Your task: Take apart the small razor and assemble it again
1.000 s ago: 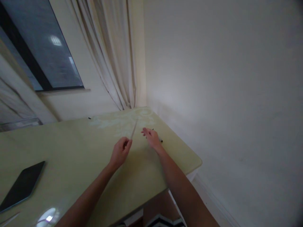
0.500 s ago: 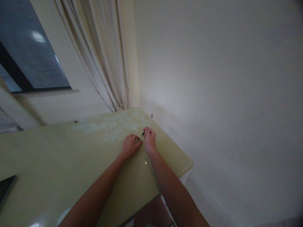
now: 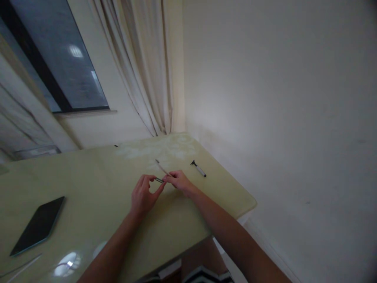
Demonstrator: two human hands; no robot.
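Observation:
Both hands meet over the far right part of a pale green table [image 3: 88, 173]. My right hand [image 3: 179, 181] is closed in a pinch on a thin pale stick-like pen [image 3: 161, 167] that points away to the upper left. My left hand [image 3: 143, 194] pinches a small dark piece [image 3: 159, 180] at the near end of that pen, thumb and forefinger together, the other fingers curled loosely. A white marker with a black tip [image 3: 198, 169] lies on the table just right of my right hand.
A dark tablet or phone [image 3: 38, 225] lies flat at the left of the table. A thin pale rod [image 3: 20, 269] rests near the bottom left edge. A cream curtain [image 3: 150, 67] and a window [image 3: 55, 59] stand behind; a bare wall bounds the right side.
The hands came back from the table's far right corner toward the middle. The white marker now lies on the table, out of my right hand. The thin pen is held between both hands.

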